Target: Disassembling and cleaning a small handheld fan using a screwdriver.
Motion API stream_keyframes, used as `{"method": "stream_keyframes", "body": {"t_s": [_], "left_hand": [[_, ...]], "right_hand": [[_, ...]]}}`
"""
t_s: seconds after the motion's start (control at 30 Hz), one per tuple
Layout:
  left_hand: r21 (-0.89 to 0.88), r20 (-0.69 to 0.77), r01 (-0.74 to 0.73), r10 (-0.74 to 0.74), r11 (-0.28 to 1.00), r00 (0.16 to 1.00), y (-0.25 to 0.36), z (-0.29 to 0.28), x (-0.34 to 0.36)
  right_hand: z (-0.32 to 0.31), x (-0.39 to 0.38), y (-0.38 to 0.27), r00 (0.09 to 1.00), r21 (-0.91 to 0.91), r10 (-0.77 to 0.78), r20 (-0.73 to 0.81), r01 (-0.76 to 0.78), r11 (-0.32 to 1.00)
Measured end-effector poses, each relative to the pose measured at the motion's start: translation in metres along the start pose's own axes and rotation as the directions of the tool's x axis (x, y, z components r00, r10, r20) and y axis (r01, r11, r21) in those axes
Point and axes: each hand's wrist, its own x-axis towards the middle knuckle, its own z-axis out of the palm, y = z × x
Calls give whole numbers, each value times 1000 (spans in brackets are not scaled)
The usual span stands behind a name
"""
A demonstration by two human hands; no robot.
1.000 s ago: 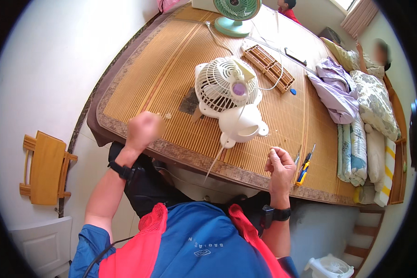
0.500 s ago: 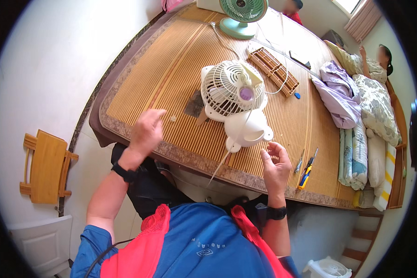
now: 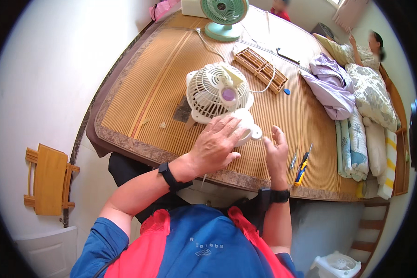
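Note:
A white fan [image 3: 208, 95] lies on the bamboo mat [image 3: 143, 92] in front of me, its slatted cage tilted up and a purple round part on it. Its rounded white base [image 3: 247, 121] points toward me. Over the near side of that base lies my left hand [image 3: 213, 144], fingers stretched out, hiding part of it. Just right of the base, my right hand [image 3: 276, 153] is raised with thumb and fingers apart, and nothing shows in it. Beneath the cage's left side is a dark flat piece [image 3: 182, 111]. A small pale bit [image 3: 163, 124] rests left of the fan.
A blue-yellow screwdriver [image 3: 302, 170] and a thinner screwdriver [image 3: 293, 158] lie right of my right hand. Beyond the fan are a brown slatted piece [image 3: 260, 69], a blue pick [image 3: 287, 91] and a green fan [image 3: 223, 18]. Bedding [image 3: 352, 148] lines the right; two people are farther off.
My left hand has moved right, from the mat's near-left edge onto the fan's base. The right hand stays beside the base. The whole view has shifted slightly.

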Motion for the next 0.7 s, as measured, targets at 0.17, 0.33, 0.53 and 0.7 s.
{"method": "stream_keyframes", "body": {"t_s": [0.17,0.33,0.53,0.7], "left_hand": [[89,132,-78,66,993,989,5,22,26],[281,263,-93,17,955,965,8,35,48],[513,279,-131,-21,848,960,6,49,45],[515,360,-146,-59,845,931,-1,26,42]], "right_hand": [[-10,13,-3,839,563,462,289,-539,627],[-4,4,11,873,618,425,239,-475,627],[-2,-11,5,870,673,397,293,-482,560],[7,-26,8,883,736,357,305,-456,500]]}}
